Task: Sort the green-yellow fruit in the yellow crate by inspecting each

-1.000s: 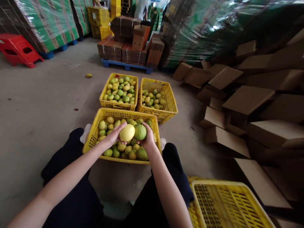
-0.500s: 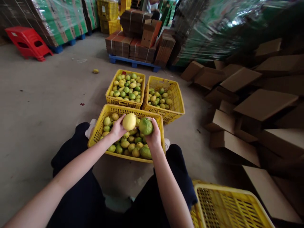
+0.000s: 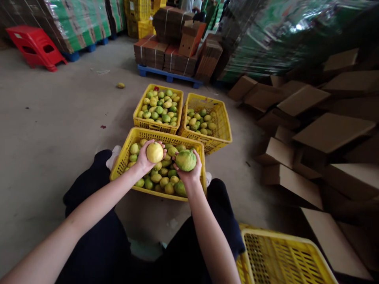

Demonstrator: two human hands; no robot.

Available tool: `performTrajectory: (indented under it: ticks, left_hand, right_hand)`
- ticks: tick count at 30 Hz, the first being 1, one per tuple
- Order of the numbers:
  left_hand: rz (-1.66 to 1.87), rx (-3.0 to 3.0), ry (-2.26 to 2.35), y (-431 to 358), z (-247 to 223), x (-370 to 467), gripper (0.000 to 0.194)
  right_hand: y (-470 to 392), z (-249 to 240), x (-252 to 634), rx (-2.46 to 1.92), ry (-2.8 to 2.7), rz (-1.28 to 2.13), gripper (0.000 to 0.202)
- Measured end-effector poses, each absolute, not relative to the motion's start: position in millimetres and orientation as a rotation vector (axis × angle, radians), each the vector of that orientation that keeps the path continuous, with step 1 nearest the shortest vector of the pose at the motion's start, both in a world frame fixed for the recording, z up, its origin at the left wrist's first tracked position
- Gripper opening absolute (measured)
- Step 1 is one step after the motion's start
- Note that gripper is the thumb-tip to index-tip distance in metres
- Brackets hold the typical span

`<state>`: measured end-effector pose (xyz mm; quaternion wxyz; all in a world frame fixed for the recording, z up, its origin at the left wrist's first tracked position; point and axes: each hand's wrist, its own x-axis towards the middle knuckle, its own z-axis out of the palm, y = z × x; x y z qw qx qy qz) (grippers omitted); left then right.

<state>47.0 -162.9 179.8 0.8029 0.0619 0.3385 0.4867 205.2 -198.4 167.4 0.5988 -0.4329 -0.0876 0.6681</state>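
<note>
My left hand [image 3: 144, 159] is closed around a yellow lemon [image 3: 154, 152], palm side up. A larger, bumpy green lemon [image 3: 186, 160] with yellowish patches rests in my right hand [image 3: 192, 176], the fingers curled about it. Both fruits are held apart, just above a yellow plastic crate [image 3: 121, 162] between my feet. Inside that crate lie many yellow and green lemons [image 3: 156, 178], partly hidden by my hands.
Beyond it stand a fuller lemon crate [image 3: 136, 118] and a partly filled one [image 3: 225, 118]. Another yellow crate [image 3: 284, 256] is at my lower right. Cardboard boxes [image 3: 334, 132] heap up on the right. A red stool [image 3: 37, 47] and a loose lemon [image 3: 121, 85] are on the floor.
The yellow lemon has moved slightly left and turned in my left hand. My right hand has turned over the green lemon, lowering it and shifting it slightly right.
</note>
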Motion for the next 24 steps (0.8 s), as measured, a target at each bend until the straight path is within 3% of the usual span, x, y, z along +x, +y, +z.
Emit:
performTrajectory:
  ticks: [9, 19, 24]
  left_hand:
    - [1.020, 0.473, 0.651, -170.3, 175.6, 42.6, 0.022]
    - [0.970, 0.079, 0.769, -159.1, 181.8, 47.0, 0.036]
    - [1.055, 0.024, 0.827, -157.7, 188.0, 45.4, 0.016]
  right_hand:
    - [-198.1, 160.5, 187.7, -0.868, -0.213, 1.386, 0.029]
    - [-204.3, 163.8, 188.0, -0.880, -0.167, 1.575, 0.046]
    - [-200.5, 160.7, 190.2, -0.847, -0.235, 1.612, 0.025]
